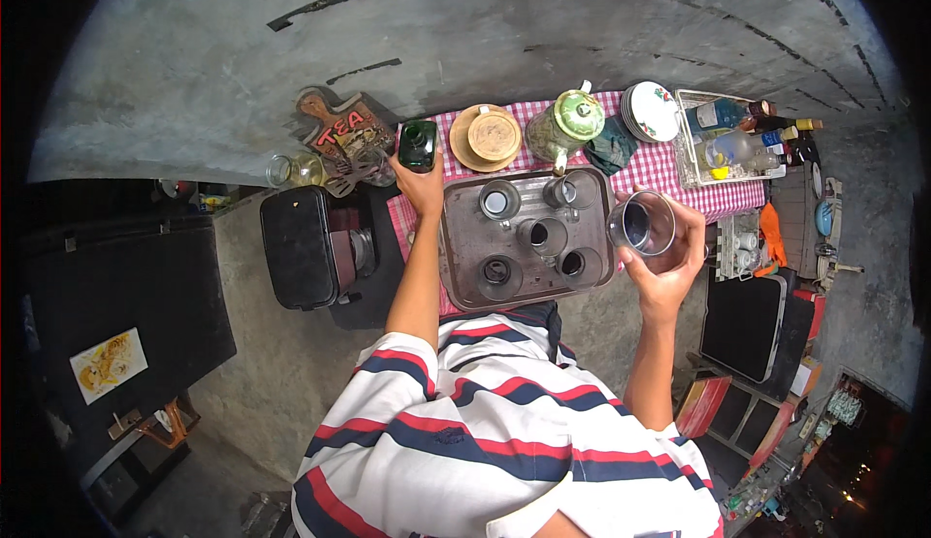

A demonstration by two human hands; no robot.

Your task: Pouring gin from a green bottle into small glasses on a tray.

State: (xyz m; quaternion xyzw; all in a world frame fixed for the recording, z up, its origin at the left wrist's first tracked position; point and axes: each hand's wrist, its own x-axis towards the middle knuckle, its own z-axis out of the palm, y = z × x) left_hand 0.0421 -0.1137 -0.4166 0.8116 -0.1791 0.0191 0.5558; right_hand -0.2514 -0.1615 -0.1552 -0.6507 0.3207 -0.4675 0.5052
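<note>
Drinking glass [648,214], clear and round-mouthed, is held just beyond the right side of a brown, round-cornered rectangular tray [459,237]; fingers and thumb of the right hand [671,274] are closed about its side. By the left hand [421,187], a dark green, glossy, block-shaped container [418,144] is gripped near the tray's far left corner. Hands are well apart. Five clear glasses [545,236] are stood on the tray, spread in loose rows. Beyond it, on a pink-and-white checked cloth [721,196], a green, rounded teapot [562,123] is placed. Farther right are noted a stack of white, round plates [652,111] and a white wire basket [729,180] filled with bottles.
</note>
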